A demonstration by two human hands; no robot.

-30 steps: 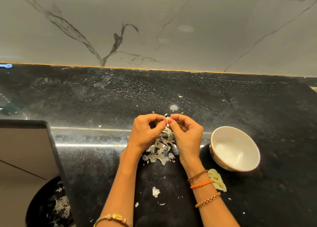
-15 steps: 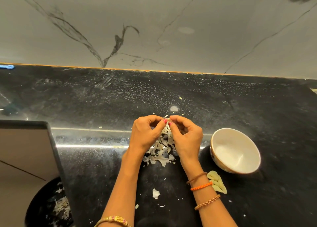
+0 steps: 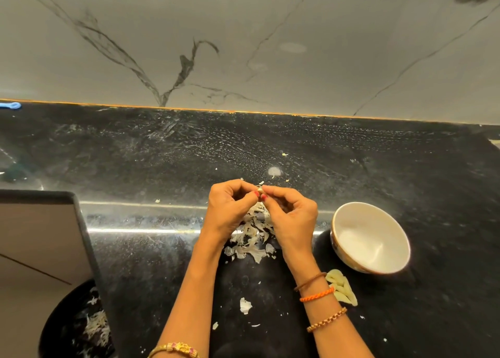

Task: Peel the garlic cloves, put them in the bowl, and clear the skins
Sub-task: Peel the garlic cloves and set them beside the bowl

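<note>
Head view: both hands, left hand and right hand, are pinching one garlic clove above the skins, left of the bowl; peeling over that pile is probably keeping scraps together.

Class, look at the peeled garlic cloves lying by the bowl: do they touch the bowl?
Apart. The head view shows bare black counter between the peeled cloves and the bowl.

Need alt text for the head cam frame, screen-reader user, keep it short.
Two hands, left hand and right hand, pinch a garlic clove between their fingertips above a pile of skins on a black countertop. An empty white bowl sits to the right, with peeled cloves lying on the counter beside it.
</note>
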